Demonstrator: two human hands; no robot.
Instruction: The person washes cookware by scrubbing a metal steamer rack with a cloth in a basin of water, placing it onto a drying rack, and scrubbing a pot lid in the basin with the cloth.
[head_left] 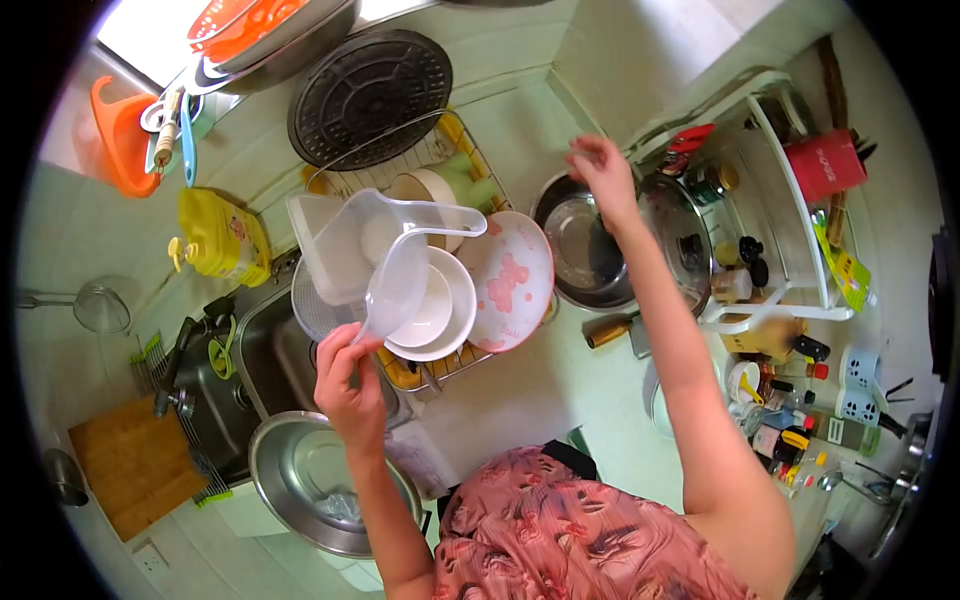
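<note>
Left grip pinches a translucent scoop over nested white bowls; right grip hangs unclenched.

Two hands, two nested white bowls, one patterned dish, one yellow jug

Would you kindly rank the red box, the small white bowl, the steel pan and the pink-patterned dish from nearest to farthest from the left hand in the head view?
From the left hand:
1. Small white bowl, just up and to its right
2. Pink-patterned dish, further right
3. Steel pan, right of that dish
4. Red box, far right, beyond the pan
</note>
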